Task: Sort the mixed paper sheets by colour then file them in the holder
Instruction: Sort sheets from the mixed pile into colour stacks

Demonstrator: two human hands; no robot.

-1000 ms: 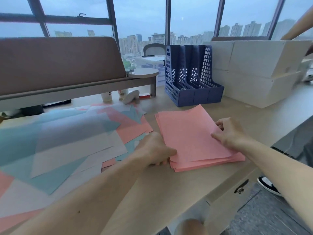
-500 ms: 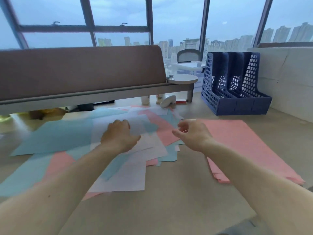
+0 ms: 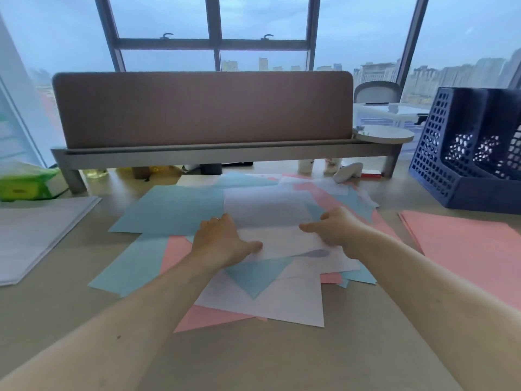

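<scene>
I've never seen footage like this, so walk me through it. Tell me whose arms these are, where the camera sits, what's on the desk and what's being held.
There is no machine here. These are a person's two bare arms, filmed by one wide-angle camera worn on their head and looking forward and down. The left hand and right hand both touch a white sheet on top of the mixed pile of blue, pink and white paper on the desk. I cannot tell whether they pinch it or only press it. To the right lies a pink stack, and behind it stands the blue holder. A white stack lies at the far left.
</scene>
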